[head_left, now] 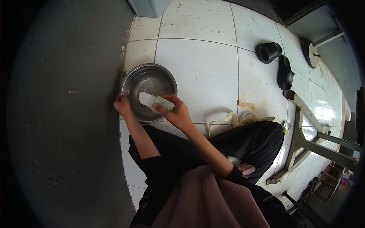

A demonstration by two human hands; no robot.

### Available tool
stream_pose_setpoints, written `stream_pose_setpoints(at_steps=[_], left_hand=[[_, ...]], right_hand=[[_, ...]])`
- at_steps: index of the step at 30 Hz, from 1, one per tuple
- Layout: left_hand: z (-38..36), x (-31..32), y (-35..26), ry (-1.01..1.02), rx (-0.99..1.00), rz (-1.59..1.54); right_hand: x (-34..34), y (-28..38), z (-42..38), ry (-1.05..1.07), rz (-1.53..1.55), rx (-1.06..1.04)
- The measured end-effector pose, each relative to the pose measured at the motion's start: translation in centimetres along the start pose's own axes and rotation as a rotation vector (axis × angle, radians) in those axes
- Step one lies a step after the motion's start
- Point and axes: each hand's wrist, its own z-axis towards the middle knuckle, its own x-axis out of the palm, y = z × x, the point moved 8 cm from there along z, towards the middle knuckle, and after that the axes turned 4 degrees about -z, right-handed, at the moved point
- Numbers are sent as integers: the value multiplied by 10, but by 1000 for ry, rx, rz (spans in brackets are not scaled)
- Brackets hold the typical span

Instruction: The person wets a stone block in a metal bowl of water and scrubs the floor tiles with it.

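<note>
- White floor tiles [197,68] spread away from the bowl toward the far side and the right, speckled with marks, with a rusty-brown stain well to the bowl's right.
- Along the bowl's left runs a broad dark grey surface [68,125]; I can't tell whether it is wall or floor.
- On the near side of the bowl sits a person with knees bent outward, in black trousers [251,146] and a dusky pinkish garment [213,197].
- Well to the right of the bowl, past the person's knee, stands a pale, worn frame [297,142] with legs and crossbars.
- Metal, round and shiny inside, the bowl [152,78] is on the tiles, right beside the edge of that dark surface.
- Beyond the bowl and off to its right lie two black shoes [268,52], close together.
- Just right of the bowl, by the knee, cream cloth straps [224,126] loop on the floor.
- At the bowl's left rim is the left hand [122,105], its fingers curled and holding the edge.
- Over the bowl's right side comes the right hand [176,112], fingers closed around a small tool.
- Above the bowl's inside is that tool [156,102], with a speckled grey grip and a flat white end pointing left; whether it touches the metal, I can't tell.
</note>
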Motion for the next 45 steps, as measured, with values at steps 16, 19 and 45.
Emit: stream_pose_setpoints(at_steps=[16,19,45], left_hand=[[-108,-66,-126,-181,497,-111],[-183,-63,-115,-59,504,-439],[-424,194,-70,898,1324,195]], right_hand=[[-31,6,14,-93,23,-81],[-34,17,18,-125,-45,-169],[-316,-9,-30,-866,-776,-196]])
